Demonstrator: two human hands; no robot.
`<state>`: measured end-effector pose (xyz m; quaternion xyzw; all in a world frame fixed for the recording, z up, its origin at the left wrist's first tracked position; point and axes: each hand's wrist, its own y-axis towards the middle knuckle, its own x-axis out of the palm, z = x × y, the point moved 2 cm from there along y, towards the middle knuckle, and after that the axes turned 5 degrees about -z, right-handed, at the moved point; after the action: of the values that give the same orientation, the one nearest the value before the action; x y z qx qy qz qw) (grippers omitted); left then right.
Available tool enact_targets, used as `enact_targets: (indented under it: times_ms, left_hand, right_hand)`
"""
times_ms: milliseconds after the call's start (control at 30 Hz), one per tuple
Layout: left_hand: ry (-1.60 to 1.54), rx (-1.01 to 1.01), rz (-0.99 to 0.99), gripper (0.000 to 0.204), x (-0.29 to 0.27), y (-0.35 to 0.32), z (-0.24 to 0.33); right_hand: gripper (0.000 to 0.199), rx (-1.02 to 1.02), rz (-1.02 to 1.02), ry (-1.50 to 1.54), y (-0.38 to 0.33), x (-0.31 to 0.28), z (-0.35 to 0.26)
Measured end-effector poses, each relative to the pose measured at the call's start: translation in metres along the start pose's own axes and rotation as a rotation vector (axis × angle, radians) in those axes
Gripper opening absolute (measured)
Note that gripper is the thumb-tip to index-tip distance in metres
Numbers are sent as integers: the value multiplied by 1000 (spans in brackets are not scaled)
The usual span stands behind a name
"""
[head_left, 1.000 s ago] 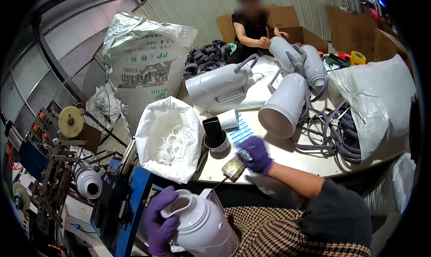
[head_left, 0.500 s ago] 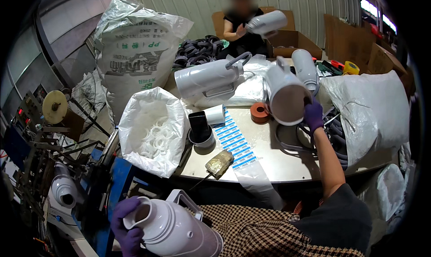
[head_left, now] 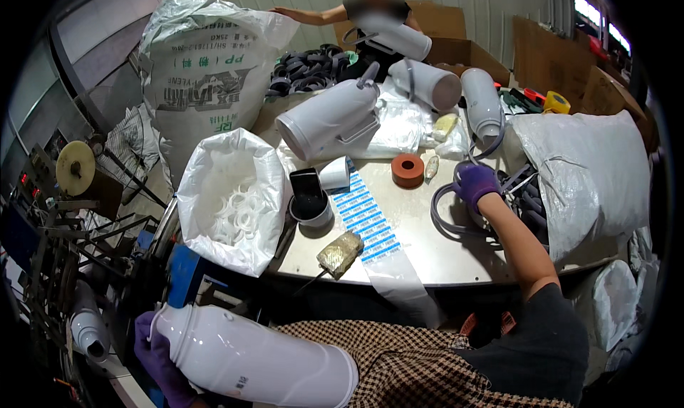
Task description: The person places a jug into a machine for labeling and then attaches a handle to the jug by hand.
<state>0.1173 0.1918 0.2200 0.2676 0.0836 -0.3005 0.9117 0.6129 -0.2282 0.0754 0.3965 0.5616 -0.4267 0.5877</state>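
Both hands wear purple gloves. Left hand (head_left: 158, 362) wraps around the narrow neck end of a glossy white plastic flask body (head_left: 253, 358), a smooth cylinder lying across the checked lap below the bench (head_left: 427, 244) edge. Right hand (head_left: 474, 184) is stretched out over the dull metal bench, fingers curled onto a loop of grey rubbery hose (head_left: 456, 219). Nearby lie a strip of blue-and-white labels (head_left: 367, 219), an orange ring (head_left: 407, 170) and a crinkled white sack of plastic rings (head_left: 235, 201).

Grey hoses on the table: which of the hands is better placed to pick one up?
Probably the right hand: it already rests on the grey hoses, while the left hand holds a white flask on the lap.
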Motion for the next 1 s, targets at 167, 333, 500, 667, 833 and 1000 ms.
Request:
enact_targets:
  times_ms: [167, 333, 500, 667, 833, 1000]
  left_hand:
    - [9, -183, -20, 30, -4, -5, -81]
    - [-100, -256, -114, 35, 33, -3, -123]
    - [-537, -135, -156, 52, 36, -10, -144]
    - [-902, -143, -293, 75, 41, -16, -110]
    - [-656, 49, -76, 58, 37, -27, -73]
    - [-1608, 117, -130, 35, 33, -34, -100]
  right_hand:
    - [31, -46, 84, 250, 26, 67, 41]
    - [30, -222, 470, 1469, 23, 45, 31]
    - [28, -687, 611, 1743, -40, -51, -144]
    - [35, -961, -128, 1870, -123, -91, -337]
    - [37, -1124, -692, 1818, -162, -79, -408]
    - [41, -1295, -584, 1685, -168, -79, -410]
